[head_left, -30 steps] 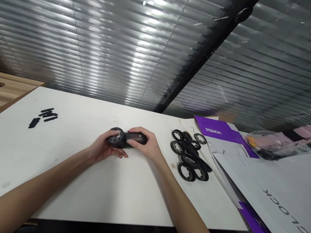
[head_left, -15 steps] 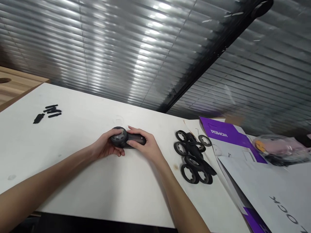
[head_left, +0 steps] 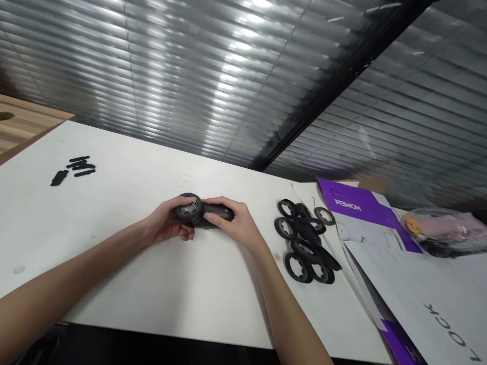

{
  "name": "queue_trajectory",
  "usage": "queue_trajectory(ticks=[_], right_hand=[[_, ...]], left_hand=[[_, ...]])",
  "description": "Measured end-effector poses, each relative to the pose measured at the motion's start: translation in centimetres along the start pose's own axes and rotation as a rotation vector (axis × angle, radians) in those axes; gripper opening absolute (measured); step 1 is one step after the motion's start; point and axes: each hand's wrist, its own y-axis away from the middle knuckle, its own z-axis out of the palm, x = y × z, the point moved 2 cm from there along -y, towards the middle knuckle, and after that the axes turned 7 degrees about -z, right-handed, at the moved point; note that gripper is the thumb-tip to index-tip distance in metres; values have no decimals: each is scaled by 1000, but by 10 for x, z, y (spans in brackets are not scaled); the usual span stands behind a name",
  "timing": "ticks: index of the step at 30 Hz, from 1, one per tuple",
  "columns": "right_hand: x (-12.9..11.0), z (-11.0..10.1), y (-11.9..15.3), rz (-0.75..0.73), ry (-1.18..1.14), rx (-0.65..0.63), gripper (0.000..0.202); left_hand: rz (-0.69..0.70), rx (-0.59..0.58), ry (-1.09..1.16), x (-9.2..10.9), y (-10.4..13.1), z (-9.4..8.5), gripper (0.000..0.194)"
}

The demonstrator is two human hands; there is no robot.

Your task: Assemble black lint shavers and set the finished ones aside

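Note:
Both hands hold a dark fabric shaver (head_left: 198,219) with a round head and a perforated metal foil, lying sideways just over the white table or resting on it; I cannot tell which. My left hand (head_left: 167,218) is closed around the head, its thumb lying on the foil (head_left: 189,207). At the other end my right hand (head_left: 232,220) grips the handle (head_left: 217,210), thumb on the near side and fingers along the far side. The underside of the shaver is hidden.
To the right lies a pile of black ring-shaped parts (head_left: 298,267). Several small black pieces (head_left: 80,165) lie at the far left. Purple and white boxes (head_left: 342,203) and a clear bag (head_left: 443,228) occupy the right side. A slatted metal blind (head_left: 171,76) stands behind the table (head_left: 125,203).
The view has tilted slightly, so the table sits a little higher in the picture. My right hand and the shaver have shifted slightly to the right; both grips look the same.

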Motion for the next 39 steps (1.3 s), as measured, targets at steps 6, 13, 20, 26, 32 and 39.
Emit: queue_trajectory(ticks=[6, 13, 20, 26, 32, 39], right_hand=[[0, -7, 0, 17, -15, 16, 25], [0, -11, 0, 53, -24, -8, 28], [0, -13, 1, 47, 5, 31, 27], [2, -7, 0, 7, -8, -17, 29], [4, -1, 1, -44, 95, -46, 31], [7, 1, 3, -169, 195, -109, 34]], left_hand=[[-43, 14, 13, 3, 1, 2, 41], [-42, -9, 35, 3, 0, 2, 38], [-30, -29, 54, 3, -1, 2, 37], [-43, -22, 37, 3, -1, 3, 37], [-31, -30, 54, 2, -2, 3, 37], [-34, -44, 35, -1, -3, -1, 40]])
